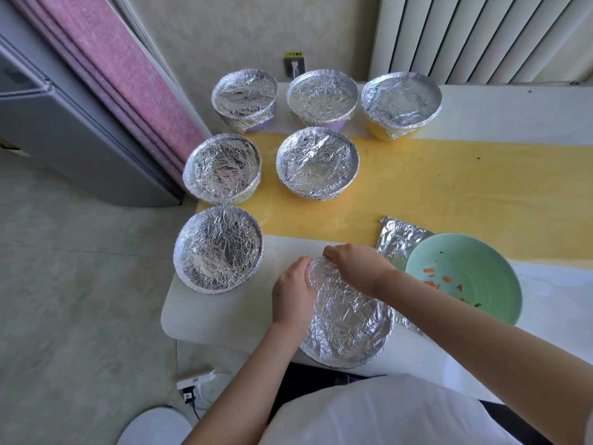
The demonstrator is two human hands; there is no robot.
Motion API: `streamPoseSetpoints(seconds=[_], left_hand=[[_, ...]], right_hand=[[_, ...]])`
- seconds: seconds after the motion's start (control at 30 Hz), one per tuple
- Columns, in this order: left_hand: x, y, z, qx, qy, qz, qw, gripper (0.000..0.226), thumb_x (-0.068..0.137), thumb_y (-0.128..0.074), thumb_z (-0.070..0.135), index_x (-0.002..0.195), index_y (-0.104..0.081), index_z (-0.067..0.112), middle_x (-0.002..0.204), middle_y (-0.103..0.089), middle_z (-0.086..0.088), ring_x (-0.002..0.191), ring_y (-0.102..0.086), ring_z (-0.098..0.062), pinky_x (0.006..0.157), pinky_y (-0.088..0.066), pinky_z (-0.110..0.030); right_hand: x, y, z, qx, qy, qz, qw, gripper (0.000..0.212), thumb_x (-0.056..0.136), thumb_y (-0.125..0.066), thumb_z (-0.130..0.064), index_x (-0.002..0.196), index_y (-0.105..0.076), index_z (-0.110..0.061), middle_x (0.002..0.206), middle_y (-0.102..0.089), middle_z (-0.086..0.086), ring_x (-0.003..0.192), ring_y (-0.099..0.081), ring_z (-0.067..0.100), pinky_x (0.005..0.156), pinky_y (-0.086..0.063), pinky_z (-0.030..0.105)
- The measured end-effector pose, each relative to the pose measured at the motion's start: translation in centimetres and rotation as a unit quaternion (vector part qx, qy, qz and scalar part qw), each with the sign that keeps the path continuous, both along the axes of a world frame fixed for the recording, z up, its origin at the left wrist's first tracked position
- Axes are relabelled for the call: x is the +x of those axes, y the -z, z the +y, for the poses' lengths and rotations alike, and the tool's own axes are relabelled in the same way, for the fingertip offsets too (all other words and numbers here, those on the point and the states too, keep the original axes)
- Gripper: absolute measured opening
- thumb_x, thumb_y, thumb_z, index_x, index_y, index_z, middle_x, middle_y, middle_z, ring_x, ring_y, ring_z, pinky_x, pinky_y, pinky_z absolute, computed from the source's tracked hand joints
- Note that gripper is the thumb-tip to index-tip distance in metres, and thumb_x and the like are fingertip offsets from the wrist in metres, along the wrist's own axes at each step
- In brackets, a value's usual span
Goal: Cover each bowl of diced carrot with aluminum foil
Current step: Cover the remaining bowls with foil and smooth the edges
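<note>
Bright, soft daylight; foil (pixel 322 94) glare; wide-angle bending at edges.

Wall (pixel 224 33): cream, faintly patterned, with a socket (pixel 293 69).
Curtain (pixel 106 75): pink, hanging left.
Radiator (pixel 481 36): white, ribbed, upper right.
Fridge (pixel 64 139): grey, left.
Floor (pixel 80 284): pale tile; power strip (pixel 195 379) lying on it.

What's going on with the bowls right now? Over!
Left hand and right hand pinching the near foil cover at its rim. Six covered bowls behind. Green bowl uncovered, sitting on a foil sheet. Nothing in the way.
</note>
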State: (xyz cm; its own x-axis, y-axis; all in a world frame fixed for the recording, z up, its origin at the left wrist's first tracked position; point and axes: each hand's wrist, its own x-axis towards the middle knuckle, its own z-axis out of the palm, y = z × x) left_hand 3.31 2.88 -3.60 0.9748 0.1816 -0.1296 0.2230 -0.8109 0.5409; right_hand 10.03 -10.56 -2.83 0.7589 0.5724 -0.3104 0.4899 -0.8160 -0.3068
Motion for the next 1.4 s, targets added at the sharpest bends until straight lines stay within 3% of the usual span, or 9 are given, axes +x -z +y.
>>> streamPoseSetpoints(seconds=[0.1,0.27,0.4,0.57,0.77,0.97,1.17,1.27,1.4], left_hand=[[-0.2,0.0,-0.1,0.002,0.009,-0.001,1.000,0.027,0.091,-0.049,0.000,0.113,-0.060,0.011,0.103,-0.067,-0.007,0.090,-0.062,-0.027,0.071,-0.045,-0.035],[-0.3,-0.3,-0.3,0.006,0.014,0.004,1.000,0.032,0.091,-0.046,-0.002,0.117,-0.058,0.012,0.108,-0.066,-0.006,0.094,-0.062,-0.027,0.073,-0.044,-0.034],[-0.2,-0.3,-0.3,0.012,0.018,0.005,1.000,0.031,0.091,-0.046,-0.002,0.116,-0.057,0.012,0.106,-0.066,-0.006,0.092,-0.062,-0.026,0.070,-0.043,-0.033],[-0.1,-0.1,-0.2,0.016,0.031,0.002,0.999,0.025,0.092,-0.047,0.000,0.111,-0.058,0.011,0.103,-0.066,-0.006,0.090,-0.062,-0.026,0.070,-0.044,-0.034],[-0.2,-0.1,-0.2,0.015,0.036,-0.006,0.999,0.022,0.092,-0.049,0.003,0.110,-0.059,0.010,0.100,-0.067,-0.006,0.087,-0.063,-0.026,0.069,-0.046,-0.035],[-0.3,-0.1,-0.1,0.019,0.039,-0.016,0.999,0.020,0.094,-0.045,0.002,0.107,-0.058,0.009,0.090,-0.066,-0.010,0.078,-0.063,-0.030,0.062,-0.045,-0.037],[-0.5,-0.1,0.1,0.014,0.045,0.007,0.999,0.024,0.096,-0.041,0.003,0.112,-0.054,0.013,0.094,-0.065,-0.005,0.081,-0.061,-0.025,0.062,-0.039,-0.029],[-0.6,0.0,0.4,-0.003,0.032,0.005,0.999,0.022,0.097,-0.041,0.005,0.112,-0.054,0.014,0.094,-0.065,-0.004,0.082,-0.061,-0.023,0.064,-0.042,-0.029],[-0.7,-0.2,0.7,-0.043,0.011,0.004,0.999,0.024,0.100,-0.036,0.015,0.118,-0.051,0.012,0.103,-0.064,-0.005,0.091,-0.060,-0.025,0.072,-0.045,-0.034]], right_hand=[[-0.4,0.4,0.0,0.038,-0.008,0.000,0.999,0.034,0.091,-0.038,-0.001,0.122,-0.048,-0.013,0.116,-0.060,0.005,0.099,-0.058,0.025,0.068,-0.032,0.028],[-0.8,0.7,0.5,0.070,0.020,-0.004,0.997,0.030,0.089,-0.042,-0.001,0.114,-0.055,-0.011,0.108,-0.064,0.007,0.092,-0.060,0.029,0.066,-0.030,0.028],[-0.3,0.3,0.5,0.026,0.003,-0.008,1.000,0.031,0.088,-0.041,-0.001,0.116,-0.052,-0.011,0.110,-0.063,0.007,0.095,-0.059,0.028,0.065,-0.032,0.029],[-0.8,0.9,1.4,-0.004,-0.019,-0.020,1.000,0.023,0.095,-0.040,-0.009,0.117,-0.049,-0.010,0.112,-0.059,0.009,0.100,-0.057,0.028,0.081,-0.042,0.037],[-0.3,0.3,1.3,-0.037,-0.042,-0.052,0.997,0.027,0.096,-0.036,-0.010,0.120,-0.050,-0.013,0.112,-0.061,0.004,0.099,-0.059,0.027,0.064,-0.030,0.029],[-0.2,1.3,0.1,0.080,0.004,0.035,0.996,0.026,0.099,-0.037,-0.014,0.119,-0.054,-0.014,0.111,-0.065,0.007,0.097,-0.061,0.028,0.080,-0.045,0.037],[-0.7,1.4,-0.5,0.075,0.030,-0.002,0.997,0.021,0.097,-0.041,-0.009,0.102,-0.061,-0.014,0.084,-0.067,0.007,0.066,-0.056,0.023,0.063,-0.042,0.033],[-0.5,1.3,-0.3,0.069,0.026,0.004,0.997,0.021,0.097,-0.042,-0.012,0.103,-0.061,-0.015,0.084,-0.067,0.007,0.072,-0.062,0.025,0.064,-0.045,0.033],[-0.1,0.7,0.7,0.041,-0.012,0.013,0.999,0.027,0.101,-0.034,-0.022,0.119,-0.054,-0.017,0.107,-0.066,0.004,0.092,-0.062,0.025,0.076,-0.049,0.036]])
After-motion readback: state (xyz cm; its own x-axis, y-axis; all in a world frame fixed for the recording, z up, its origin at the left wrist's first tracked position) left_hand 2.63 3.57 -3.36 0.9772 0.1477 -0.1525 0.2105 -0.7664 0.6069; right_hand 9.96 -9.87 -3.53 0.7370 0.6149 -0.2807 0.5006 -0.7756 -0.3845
